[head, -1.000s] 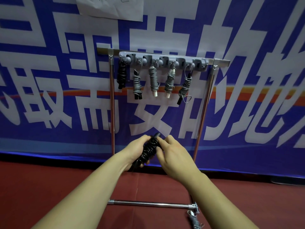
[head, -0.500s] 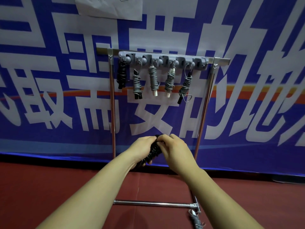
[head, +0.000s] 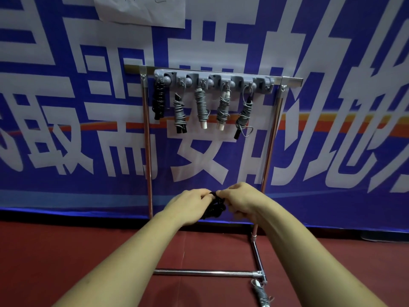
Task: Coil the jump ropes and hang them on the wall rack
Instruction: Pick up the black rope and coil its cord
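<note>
Clenching left hand (head: 188, 207) and right hand (head: 241, 201) round black coiled jump rope (head: 215, 208). Probably light, limp, springy, prone to unwinding; best pinched mid-bundle, across the wraps.

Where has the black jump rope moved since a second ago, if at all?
Yes, slightly right: held between the left hand and right hand, the black jump rope sits nearer the rack's right upright than before.

The left hand (head: 190, 204) and right hand (head: 241, 200) hide most of the black rope bundle (head: 215, 207) they grip, far above it a paper sheet (head: 141, 9) is cut by the top edge and, below-right, a grey rope (head: 261, 293) by the bottom.
</note>
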Demonstrator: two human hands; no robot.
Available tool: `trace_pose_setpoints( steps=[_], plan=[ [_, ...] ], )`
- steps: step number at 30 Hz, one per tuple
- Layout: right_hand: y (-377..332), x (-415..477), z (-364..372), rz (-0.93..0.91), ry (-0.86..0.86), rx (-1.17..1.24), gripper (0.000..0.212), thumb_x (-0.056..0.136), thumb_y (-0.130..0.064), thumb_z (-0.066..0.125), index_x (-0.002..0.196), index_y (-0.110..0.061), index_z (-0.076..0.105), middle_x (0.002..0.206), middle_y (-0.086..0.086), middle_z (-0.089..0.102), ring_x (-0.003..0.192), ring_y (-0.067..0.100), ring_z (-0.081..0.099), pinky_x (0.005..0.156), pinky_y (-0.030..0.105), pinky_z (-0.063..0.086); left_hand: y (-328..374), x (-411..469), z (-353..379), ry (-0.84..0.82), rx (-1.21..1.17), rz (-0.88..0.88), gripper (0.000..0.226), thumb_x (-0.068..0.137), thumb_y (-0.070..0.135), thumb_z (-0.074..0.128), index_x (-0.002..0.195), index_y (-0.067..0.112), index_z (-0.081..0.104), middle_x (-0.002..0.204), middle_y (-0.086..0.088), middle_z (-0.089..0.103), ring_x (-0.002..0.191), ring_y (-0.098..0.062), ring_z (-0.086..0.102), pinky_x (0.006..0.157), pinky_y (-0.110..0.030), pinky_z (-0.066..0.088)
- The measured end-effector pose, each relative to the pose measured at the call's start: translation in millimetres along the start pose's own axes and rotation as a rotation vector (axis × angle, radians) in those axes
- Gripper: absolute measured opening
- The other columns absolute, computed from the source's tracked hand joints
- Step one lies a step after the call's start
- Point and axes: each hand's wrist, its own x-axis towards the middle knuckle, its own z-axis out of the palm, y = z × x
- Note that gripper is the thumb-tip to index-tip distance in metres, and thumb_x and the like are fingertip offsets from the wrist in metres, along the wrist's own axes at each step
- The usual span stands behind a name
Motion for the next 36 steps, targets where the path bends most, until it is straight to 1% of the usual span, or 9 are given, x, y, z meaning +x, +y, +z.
trace_pose_setpoints(
  steps=[2, 7, 14, 19, 24, 28, 31, 34, 36],
  plan=[
    [-1.2, 0.3, 2.3, -0.010, 0.035, 0.047, 0.021, 0.095, -0.024, 0.061, 0.079, -0.010, 0.061, 0.062, 0.004, 0.048, 0.047, 0.014, 0.038, 0.043, 0.025, 0.031, 4.7, -4.9, -1.6, -0.028, 0.124, 0.058, 0.034, 0.089, 0.064, 0.041, 0.107, 0.043, 0.060, 0.092, 0.010, 0.068, 0.085, -0.018, 0.064, 0.068, -0.035, 0.049],
    [-2.6, -1.1, 13.3, -0.002, 0.064, -0.019, 0.016, 0.093, -0.017, 0.060, 0.079, -0.008, 0.062, 0.060, 0.005, 0.049, 0.047, 0.014, 0.041, 0.041, 0.024, 0.034, 14.4, -7.3, 3.4, -0.122, 0.422, 0.133, 0.067, 0.074, 0.088, 0.047, 0.115, 0.037, 0.059, 0.100, 0.005, 0.070, 0.087, -0.023, 0.066, 0.077, -0.038, 0.055],
    [-15.1, 16.4, -2.7, 0.075, 0.119, 0.380, 0.031, 0.097, -0.009, 0.055, 0.067, -0.012, 0.053, 0.042, -0.001, 0.034, 0.039, 0.013, 0.023, 0.041, 0.027, 0.021, 19.7, -5.7, 2.4, -0.006, 0.473, 0.257, 0.062, 0.078, 0.086, 0.046, 0.119, 0.041, 0.055, 0.103, 0.003, 0.072, 0.095, -0.024, 0.067, 0.076, -0.036, 0.053],
    [-5.8, 11.7, -14.8, -0.035, 0.065, -0.168, 0.026, 0.095, -0.031, 0.064, 0.078, -0.012, 0.065, 0.058, 0.002, 0.048, 0.052, 0.015, 0.041, 0.049, 0.027, 0.036, 14.8, -11.5, -12.2, -0.032, 0.568, 0.354, 0.065, 0.074, 0.086, 0.053, 0.113, 0.034, 0.053, 0.101, 0.006, 0.070, 0.092, -0.022, 0.066, 0.074, -0.036, 0.051],
    [0.6, 9.6, -3.5, -0.134, 0.010, 0.119, 0.024, 0.098, -0.026, 0.063, 0.079, -0.011, 0.063, 0.062, 0.002, 0.055, 0.055, 0.013, 0.052, 0.057, 0.027, 0.047, 10.8, -15.6, -18.5, 0.006, 0.561, 0.367, 0.067, 0.071, 0.084, 0.059, 0.109, 0.029, 0.053, 0.101, 0.007, 0.068, 0.094, -0.021, 0.064, 0.076, -0.038, 0.053],
    [4.8, 6.4, 0.6, -0.080, -0.045, 0.230, 0.022, 0.098, -0.026, 0.063, 0.081, -0.012, 0.062, 0.070, 0.005, 0.058, 0.062, 0.015, 0.055, 0.061, 0.030, 0.050, 10.8, -14.4, -23.9, 0.032, 0.609, 0.390, 0.066, 0.072, 0.080, 0.062, 0.116, 0.032, 0.055, 0.104, 0.008, 0.069, 0.096, -0.020, 0.065, 0.078, -0.041, 0.056],
    [6.1, -2.2, -3.7, -0.017, -0.122, 0.208, 0.023, 0.099, -0.032, 0.058, 0.090, -0.012, 0.066, 0.081, 0.006, 0.064, 0.072, 0.017, 0.061, 0.070, 0.036, 0.054, 13.3, -14.0, -27.3, 0.043, 0.608, 0.406, 0.067, 0.071, 0.079, 0.064, 0.116, 0.030, 0.054, 0.104, 0.008, 0.069, 0.095, -0.019, 0.066, 0.076, -0.041, 0.057],
    [8.1, -8.6, -9.6, 0.062, -0.269, 0.439, 0.035, 0.100, -0.033, 0.057, 0.111, -0.002, 0.069, 0.099, 0.016, 0.070, 0.090, 0.033, 0.069, 0.084, 0.052, 0.058, 18.3, -12.6, -32.3, 0.073, 0.583, 0.436, 0.070, 0.070, 0.077, 0.067, 0.111, 0.026, 0.042, 0.098, 0.005, 0.067, 0.087, -0.020, 0.063, 0.076, -0.037, 0.053],
    [8.3, -13.7, -12.1, 0.071, -0.304, 0.527, 0.043, 0.101, -0.034, 0.054, 0.122, 0.003, 0.064, 0.107, 0.022, 0.069, 0.094, 0.035, 0.069, 0.087, 0.052, 0.056, 24.3, -12.2, -37.2, 0.109, 0.636, 0.473, 0.077, 0.068, 0.082, 0.065, 0.113, 0.024, 0.041, 0.101, 0.003, 0.062, 0.091, -0.020, 0.056, 0.084, -0.030, 0.043]
  ],
)
